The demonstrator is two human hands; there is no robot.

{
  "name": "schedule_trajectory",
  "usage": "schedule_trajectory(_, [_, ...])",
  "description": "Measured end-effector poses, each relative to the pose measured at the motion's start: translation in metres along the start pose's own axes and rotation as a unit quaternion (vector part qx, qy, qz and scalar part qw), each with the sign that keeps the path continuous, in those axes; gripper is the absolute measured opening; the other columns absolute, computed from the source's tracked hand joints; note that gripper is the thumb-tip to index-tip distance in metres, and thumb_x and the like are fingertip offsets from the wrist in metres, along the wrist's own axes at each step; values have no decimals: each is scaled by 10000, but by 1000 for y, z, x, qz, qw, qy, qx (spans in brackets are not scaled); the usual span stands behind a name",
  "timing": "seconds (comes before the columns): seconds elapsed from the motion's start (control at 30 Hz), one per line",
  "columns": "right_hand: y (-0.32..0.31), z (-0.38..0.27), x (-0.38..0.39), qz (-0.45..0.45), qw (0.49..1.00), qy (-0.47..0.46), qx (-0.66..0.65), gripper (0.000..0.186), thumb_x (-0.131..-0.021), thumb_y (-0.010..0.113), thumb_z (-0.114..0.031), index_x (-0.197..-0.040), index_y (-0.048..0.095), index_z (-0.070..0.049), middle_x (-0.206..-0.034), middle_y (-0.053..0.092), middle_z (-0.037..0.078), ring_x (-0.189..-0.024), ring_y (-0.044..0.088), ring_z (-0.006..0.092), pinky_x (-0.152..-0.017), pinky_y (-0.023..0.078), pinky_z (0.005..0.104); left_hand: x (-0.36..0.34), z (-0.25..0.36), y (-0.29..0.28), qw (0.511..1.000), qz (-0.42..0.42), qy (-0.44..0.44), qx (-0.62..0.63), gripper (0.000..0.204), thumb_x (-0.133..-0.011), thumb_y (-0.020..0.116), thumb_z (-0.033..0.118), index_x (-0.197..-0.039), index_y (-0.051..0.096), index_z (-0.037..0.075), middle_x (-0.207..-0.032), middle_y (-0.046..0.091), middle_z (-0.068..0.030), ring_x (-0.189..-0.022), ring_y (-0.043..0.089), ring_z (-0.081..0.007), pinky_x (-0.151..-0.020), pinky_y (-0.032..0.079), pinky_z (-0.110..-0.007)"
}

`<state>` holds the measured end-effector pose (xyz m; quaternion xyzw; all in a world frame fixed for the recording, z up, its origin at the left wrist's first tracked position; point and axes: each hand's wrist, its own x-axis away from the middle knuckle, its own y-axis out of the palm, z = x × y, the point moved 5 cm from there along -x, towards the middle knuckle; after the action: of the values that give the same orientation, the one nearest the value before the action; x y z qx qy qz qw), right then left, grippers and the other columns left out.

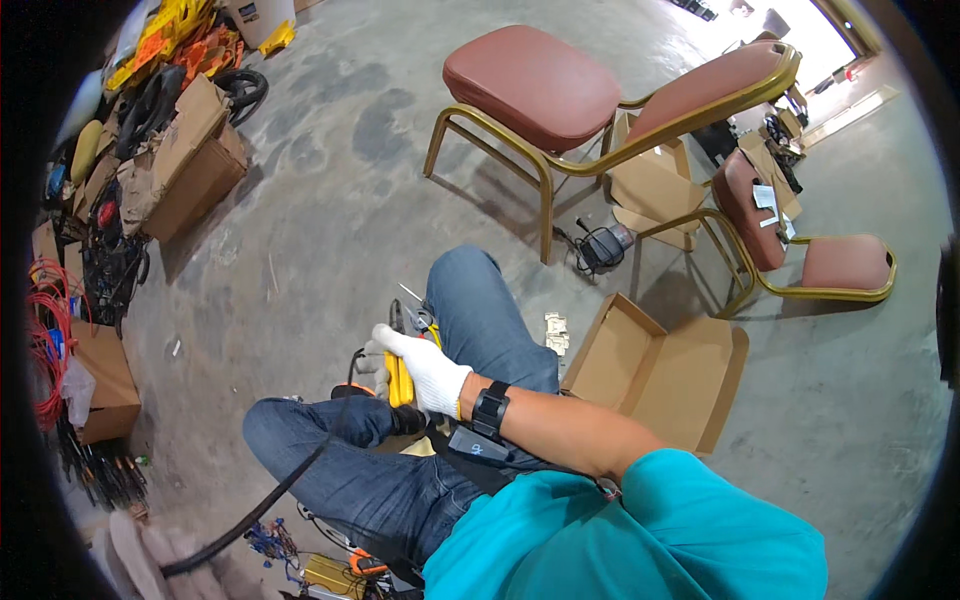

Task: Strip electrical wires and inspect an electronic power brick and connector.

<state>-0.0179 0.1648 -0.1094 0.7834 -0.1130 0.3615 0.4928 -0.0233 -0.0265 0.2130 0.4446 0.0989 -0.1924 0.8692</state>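
Note:
My right hand [432, 372], in a white knitted glove, is closed around a yellow-handled hand tool [399, 380]; its working end is hard to make out. A black cable [285, 484] runs from beside this tool down across my left leg to the lower left. There my left hand [150, 560], gloved and smeared by motion, is closed on the cable. Just beyond the right hand, pliers [425, 325] with red and yellow handles and a thin pointed tool [410, 293] lie by my knee.
An open cardboard box [690, 375] lies right of my legs, with small cream parts [556, 332] beside it. Ahead stand pink-padded chairs [535, 85] and a black corded device [603, 246]. Cartons [195, 165] and red cable [50, 340] pile up left. Electronic parts [330, 575] lie below.

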Motion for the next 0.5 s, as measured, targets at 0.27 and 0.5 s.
schedule_trajectory(0.27, [6,17,3,-48,996,28,75,303,-915,740,-320,-926,651,-30,-673,621,65,-550,617,206,-507,528,349,1,-13,31,982,-123,-109,90,75,-953,638,216,-921,597,162,-878,553,7,-683,586,-116,-505,417,-259])
schedule_trajectory(0.5, [1,9,2,-28,997,-23,73,216,-916,732,-251,-938,685,-41,-705,623,44,-610,594,169,-560,502,339,-5,3,10,970,-141,-140,142,255,-923,692,282,-878,623,40,-787,607,-111,-526,618,-190,-420,504,-274])
